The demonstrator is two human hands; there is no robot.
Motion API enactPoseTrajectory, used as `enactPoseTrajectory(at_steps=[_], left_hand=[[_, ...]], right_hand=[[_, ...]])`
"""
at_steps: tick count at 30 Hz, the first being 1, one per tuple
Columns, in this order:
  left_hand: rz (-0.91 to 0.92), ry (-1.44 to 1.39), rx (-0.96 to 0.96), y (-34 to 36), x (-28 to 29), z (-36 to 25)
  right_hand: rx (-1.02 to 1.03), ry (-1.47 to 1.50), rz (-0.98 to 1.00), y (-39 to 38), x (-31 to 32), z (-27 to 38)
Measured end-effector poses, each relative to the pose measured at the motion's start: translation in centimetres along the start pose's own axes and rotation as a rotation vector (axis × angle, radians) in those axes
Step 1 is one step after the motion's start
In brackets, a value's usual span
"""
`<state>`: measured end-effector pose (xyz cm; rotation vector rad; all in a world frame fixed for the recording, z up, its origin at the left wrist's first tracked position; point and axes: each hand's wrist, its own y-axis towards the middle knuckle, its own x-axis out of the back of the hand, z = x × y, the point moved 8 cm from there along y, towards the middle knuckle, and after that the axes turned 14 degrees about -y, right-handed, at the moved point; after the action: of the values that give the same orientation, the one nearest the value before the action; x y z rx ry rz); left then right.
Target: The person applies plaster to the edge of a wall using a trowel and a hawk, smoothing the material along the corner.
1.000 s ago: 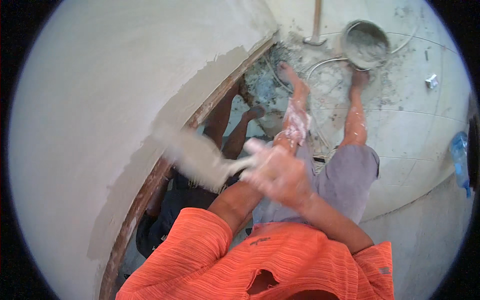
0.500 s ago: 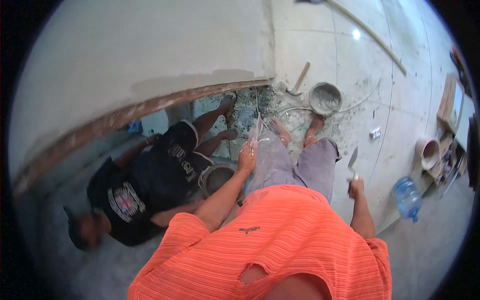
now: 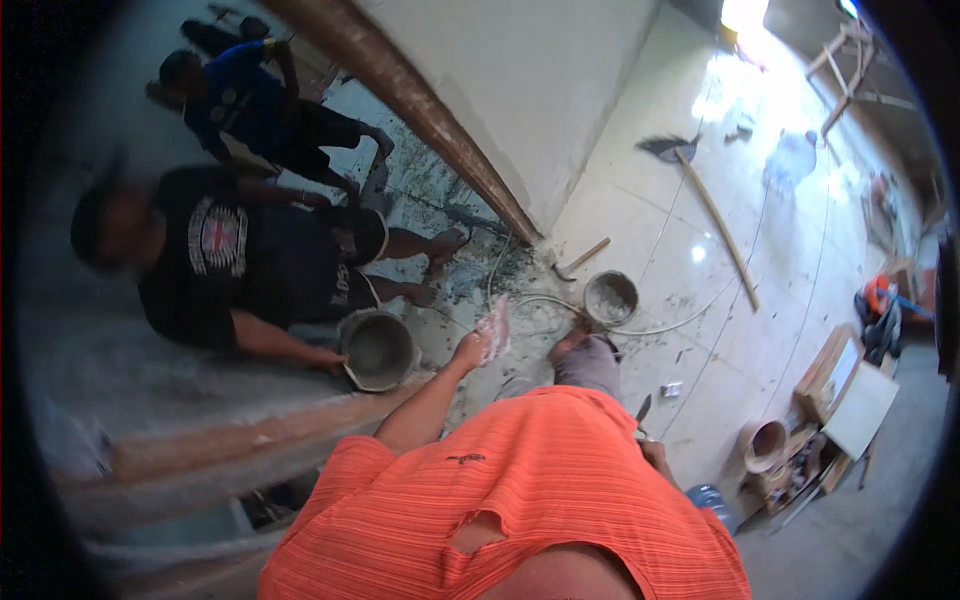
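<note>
My left hand (image 3: 468, 352) is closed on a thin, crumpled, pinkish-white sheet (image 3: 494, 330), held out in front of me on the left. Close to my right side, my right hand (image 3: 655, 456) grips a pointed trowel (image 3: 644, 408) by its handle, partly hidden by my orange shirt. On the tiles ahead, beside my foot, stands a bucket of grey mortar (image 3: 588, 300). A hammer (image 3: 588, 255) lies just past it. Left of my left hand, a person in black grips the rim of another dark bucket (image 3: 348, 368).
A wall edge with a brown frame (image 3: 440, 120) stands ahead-left; another person (image 3: 240, 100) is beyond it. A pale cable (image 3: 660, 331) curves over the floor. A long-handled broom (image 3: 718, 215) lies ahead-right. To the right are a pinkish bucket (image 3: 748, 455), boards (image 3: 860, 405) and a blue water jug (image 3: 712, 500).
My view has turned right, bringing the broom and a second person into sight. My right hand with the trowel has come in against my body. The person in black now holds the bucket's rim.
</note>
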<state>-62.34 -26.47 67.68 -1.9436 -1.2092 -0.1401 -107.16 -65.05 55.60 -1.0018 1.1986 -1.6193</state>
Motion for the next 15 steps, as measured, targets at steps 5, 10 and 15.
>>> enactPoseTrajectory(at_steps=[5, 10, 15], left_hand=[[-0.258, -0.435, -0.003, -6.6, -3.3, 6.4], [-0.618, -0.253, 0.004, -17.8, -5.6, 21.5], [-0.585, -0.684, 0.391, -29.0, -17.8, 28.0]], right_hand=[[0.117, 0.056, -0.138, -0.5, 6.8, 3.2], [0.199, 0.181, -0.072, -1.5, 7.2, 6.0], [0.451, -0.145, -0.098, 3.2, 14.5, 3.9]])
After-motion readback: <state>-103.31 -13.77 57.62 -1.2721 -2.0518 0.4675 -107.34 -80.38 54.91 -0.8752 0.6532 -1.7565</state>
